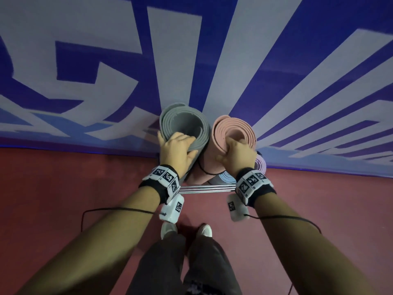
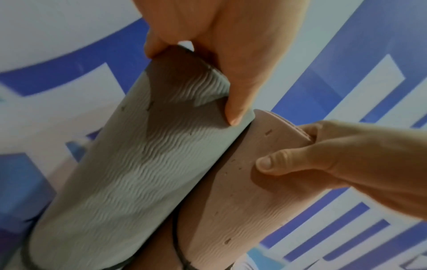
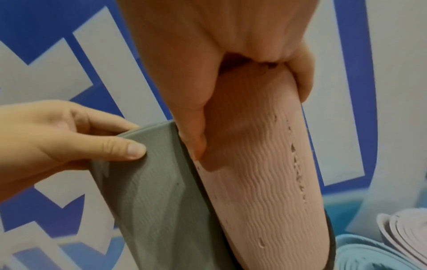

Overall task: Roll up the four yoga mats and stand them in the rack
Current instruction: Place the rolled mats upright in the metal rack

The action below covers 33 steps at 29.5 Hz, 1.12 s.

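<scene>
The person's shoes stand on the red floor. Ahead, the metal rack shows its front rails between both wrists. The left hand grips the upper end of the grey mat: fingers curled over the rim, thumb pressed against the outer wall. The right hand grips the pink mat the same way. Both rolls stand upright in the rack, touching side by side. A light-blue mat and a lilac mat stand lower, at the rack's right end. Beyond is the blue-and-white wall.
</scene>
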Each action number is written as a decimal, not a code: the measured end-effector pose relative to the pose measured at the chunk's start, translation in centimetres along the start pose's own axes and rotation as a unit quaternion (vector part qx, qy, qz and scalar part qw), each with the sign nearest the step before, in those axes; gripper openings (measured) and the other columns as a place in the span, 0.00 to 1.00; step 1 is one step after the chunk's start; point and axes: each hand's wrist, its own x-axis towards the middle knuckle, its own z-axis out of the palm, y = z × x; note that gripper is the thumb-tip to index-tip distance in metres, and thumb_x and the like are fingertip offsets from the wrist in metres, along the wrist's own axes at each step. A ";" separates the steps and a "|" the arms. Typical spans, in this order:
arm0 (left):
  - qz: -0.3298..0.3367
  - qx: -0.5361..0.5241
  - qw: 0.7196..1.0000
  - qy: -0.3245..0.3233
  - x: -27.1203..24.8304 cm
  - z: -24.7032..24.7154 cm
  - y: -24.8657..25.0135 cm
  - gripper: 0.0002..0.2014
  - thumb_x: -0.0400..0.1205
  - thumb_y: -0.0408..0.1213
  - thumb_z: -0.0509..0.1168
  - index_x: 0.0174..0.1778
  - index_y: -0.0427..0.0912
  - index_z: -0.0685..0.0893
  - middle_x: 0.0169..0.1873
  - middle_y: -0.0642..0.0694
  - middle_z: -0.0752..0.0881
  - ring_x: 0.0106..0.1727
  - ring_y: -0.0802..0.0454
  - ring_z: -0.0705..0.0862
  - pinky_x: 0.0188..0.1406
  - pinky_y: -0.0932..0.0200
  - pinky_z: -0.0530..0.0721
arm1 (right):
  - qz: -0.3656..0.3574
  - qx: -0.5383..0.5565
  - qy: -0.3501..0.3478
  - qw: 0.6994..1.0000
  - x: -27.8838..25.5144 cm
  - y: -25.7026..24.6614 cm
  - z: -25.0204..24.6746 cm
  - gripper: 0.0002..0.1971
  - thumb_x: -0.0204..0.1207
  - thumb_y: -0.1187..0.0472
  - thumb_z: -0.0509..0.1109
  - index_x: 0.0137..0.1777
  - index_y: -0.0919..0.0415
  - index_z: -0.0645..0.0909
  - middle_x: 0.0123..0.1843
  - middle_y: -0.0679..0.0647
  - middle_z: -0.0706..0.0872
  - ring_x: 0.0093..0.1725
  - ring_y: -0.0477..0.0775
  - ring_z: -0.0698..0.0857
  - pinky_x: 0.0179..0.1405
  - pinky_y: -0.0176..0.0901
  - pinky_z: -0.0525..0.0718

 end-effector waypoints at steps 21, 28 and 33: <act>-0.061 -0.040 0.997 0.021 2.3 1.3 -3.1 0.20 0.68 0.55 0.77 0.34 0.41 0.83 0.30 0.54 0.75 0.46 0.44 0.76 0.45 0.46 0.81 | -0.075 0.007 0.064 0.995 3.7 -1.8 0.9 0.16 0.68 0.51 0.76 0.53 0.57 0.81 0.43 0.52 0.75 0.58 0.63 0.80 0.63 0.68 0.75; -0.047 -0.070 0.996 0.022 1.6 3.0 -1.8 0.19 0.66 0.53 0.78 0.31 0.41 0.83 0.29 0.56 0.75 0.45 0.48 0.75 0.43 0.48 0.79 | -0.061 0.012 0.053 0.997 4.9 0.7 2.0 0.14 0.66 0.52 0.75 0.49 0.56 0.79 0.44 0.56 0.76 0.52 0.64 0.81 0.64 0.72 0.73; -0.002 -0.086 0.996 0.027 2.2 1.2 -2.1 0.19 0.66 0.55 0.77 0.32 0.41 0.85 0.29 0.51 0.81 0.43 0.52 0.73 0.38 0.56 0.72 | -0.083 0.019 0.077 0.993 5.6 0.9 0.3 0.14 0.65 0.53 0.75 0.43 0.51 0.72 0.44 0.57 0.77 0.51 0.64 0.80 0.61 0.70 0.76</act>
